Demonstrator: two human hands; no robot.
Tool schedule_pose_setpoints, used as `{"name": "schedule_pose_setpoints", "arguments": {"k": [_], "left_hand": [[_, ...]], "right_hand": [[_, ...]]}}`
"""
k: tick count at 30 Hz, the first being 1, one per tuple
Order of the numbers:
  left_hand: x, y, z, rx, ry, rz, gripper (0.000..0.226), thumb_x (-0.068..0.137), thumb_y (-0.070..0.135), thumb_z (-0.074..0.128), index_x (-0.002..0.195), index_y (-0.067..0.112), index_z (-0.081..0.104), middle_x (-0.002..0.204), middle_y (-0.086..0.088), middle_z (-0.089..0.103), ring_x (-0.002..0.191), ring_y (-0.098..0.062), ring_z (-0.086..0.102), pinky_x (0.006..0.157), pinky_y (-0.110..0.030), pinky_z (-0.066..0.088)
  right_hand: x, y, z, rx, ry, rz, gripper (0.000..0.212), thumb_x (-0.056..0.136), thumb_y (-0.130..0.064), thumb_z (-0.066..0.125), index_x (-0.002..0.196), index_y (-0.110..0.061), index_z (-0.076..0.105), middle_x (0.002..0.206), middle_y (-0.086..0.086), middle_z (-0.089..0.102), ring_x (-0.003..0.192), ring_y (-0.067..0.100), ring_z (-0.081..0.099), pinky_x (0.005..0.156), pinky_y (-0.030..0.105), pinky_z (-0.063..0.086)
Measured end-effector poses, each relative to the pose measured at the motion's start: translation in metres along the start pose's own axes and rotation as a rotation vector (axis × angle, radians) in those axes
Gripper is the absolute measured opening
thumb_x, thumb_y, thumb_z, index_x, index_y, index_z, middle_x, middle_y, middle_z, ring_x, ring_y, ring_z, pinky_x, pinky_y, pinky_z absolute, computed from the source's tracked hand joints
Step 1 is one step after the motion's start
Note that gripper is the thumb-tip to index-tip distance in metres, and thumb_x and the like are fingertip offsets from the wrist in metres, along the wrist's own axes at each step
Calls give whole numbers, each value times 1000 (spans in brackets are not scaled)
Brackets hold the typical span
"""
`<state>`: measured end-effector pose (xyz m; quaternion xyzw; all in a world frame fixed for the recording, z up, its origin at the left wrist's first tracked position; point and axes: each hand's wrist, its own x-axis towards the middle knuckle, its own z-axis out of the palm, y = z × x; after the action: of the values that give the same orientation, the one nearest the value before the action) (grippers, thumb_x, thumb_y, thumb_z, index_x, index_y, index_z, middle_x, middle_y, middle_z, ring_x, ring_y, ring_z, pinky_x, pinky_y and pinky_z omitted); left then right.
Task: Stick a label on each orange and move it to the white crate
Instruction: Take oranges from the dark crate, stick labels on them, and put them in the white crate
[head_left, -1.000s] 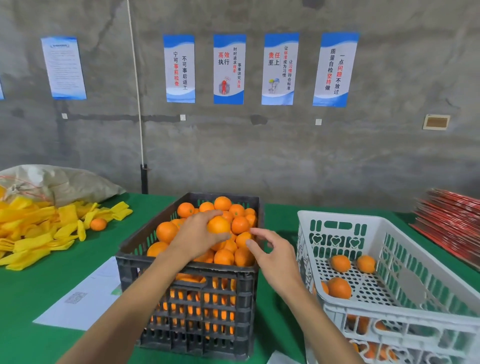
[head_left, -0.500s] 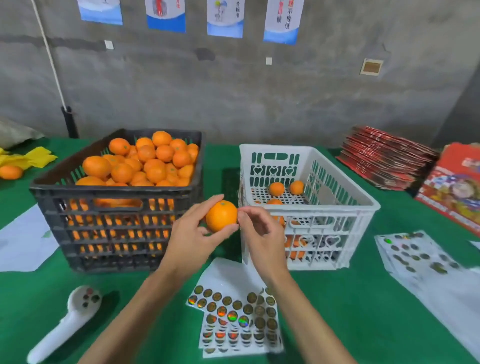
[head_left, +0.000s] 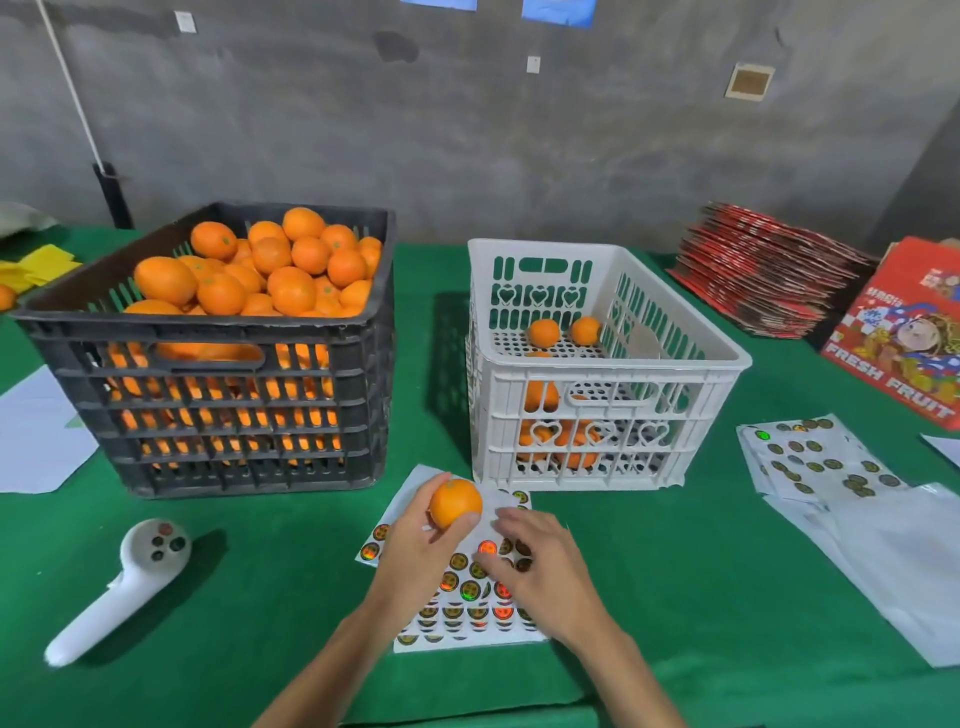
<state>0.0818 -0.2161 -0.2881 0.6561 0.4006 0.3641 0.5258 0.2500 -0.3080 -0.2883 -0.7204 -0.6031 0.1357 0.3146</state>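
Counter: a flat counter (head_left: 675, 597) under green felt-like cloth is carrying everything.
Black crate: a rectangular black slatted plastic crate (head_left: 218, 415) is sitting toward the far left of the counter, heaped above its rim with round, dimpled oranges (head_left: 270, 270).
White crate: a rectangular white plastic crate (head_left: 597, 415) with heart cut-outs and a perforated floor is standing just beside it toward the middle, with a few oranges lying inside.
Held orange: one smooth round orange (head_left: 455, 502) is hovering over the near middle of the counter, in front of the gap between the two crates.
Left hand: the left hand (head_left: 415, 551) is gripping that orange, fingers and thumb curling round its lower sides.
Right hand: the right hand (head_left: 540, 566) is lying palm down, fingers loosely spread and only slightly bent, fingertips touching the label sheet; whether it is pinching a label I cannot tell.
Label sheet: a white glossy paper sheet of round holographic stickers (head_left: 457, 587) is lying flat near the front edge, partly under both hands.
Spare sheets: more sticker sheets (head_left: 810, 457) are lying toward the right edge.
Controller: a white plastic handheld controller (head_left: 119, 582) is resting near the front left.
Cartons: a stack of flat red cartons (head_left: 763, 270) is sitting at the far right corner.
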Motion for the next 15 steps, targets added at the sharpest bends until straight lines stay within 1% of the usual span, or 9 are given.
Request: {"name": "schedule_pose_setpoints", "arguments": {"k": [2,4,5,7,8,11,13,15], "left_hand": [[1,-4,1,-3,8,1,53,91,42,77,139,41,54,122,13,67,101,-1,69,83,-15,55],[1,-6,3,-3,12,6,51,93,41,76,139,40,53,123,10,67,102,-5,70,92,-27,57],[0,-7,3,-8,10,6,51,93,40,75,139,41,53,123,10,67,102,-7,70,94,-31,57],[-2,-7,4,-9,10,10,51,93,40,75,138,43,52,122,11,67,101,-8,72,95,-34,58],[-3,-8,4,-6,12,12,51,93,40,76,138,43,52,122,12,66,100,-9,72,94,-35,58],[-3,-9,5,-8,25,24,52,93,41,76,137,49,50,124,11,66,100,-9,73,94,-33,59],[-4,-9,6,0,37,30,51,93,41,75,134,55,48,123,11,66,98,-7,73,92,-30,59],[-4,-9,6,-12,48,30,49,94,40,75,131,57,48,121,12,66,96,-6,73,88,-26,59]], "right_hand": [[-4,4,3,-62,-8,-12,52,91,-61,65,133,-30,67,147,-22,49,135,2,38,112,18,22],[-6,5,6,-87,18,-36,40,91,-60,66,122,-35,73,144,-24,51,134,4,39,111,16,19],[-7,4,7,-80,30,-40,32,91,-58,67,115,-38,75,142,-25,51,133,5,40,113,19,21],[-6,0,8,-16,48,0,19,90,-51,72,105,-40,75,141,-26,51,133,6,40,117,29,24],[-4,-2,9,13,46,31,20,89,-49,73,106,-39,74,142,-25,50,135,8,40,118,30,24],[-1,-2,7,-53,27,63,41,92,-53,69,128,-33,69,151,-20,45,138,9,37,118,27,18],[1,-3,5,-110,25,61,43,93,-55,66,130,-34,69,153,-17,45,138,10,38,119,28,18],[0,-5,4,-129,31,53,39,92,-56,66,126,-37,71,151,-17,47,136,10,40,121,33,18]]}}
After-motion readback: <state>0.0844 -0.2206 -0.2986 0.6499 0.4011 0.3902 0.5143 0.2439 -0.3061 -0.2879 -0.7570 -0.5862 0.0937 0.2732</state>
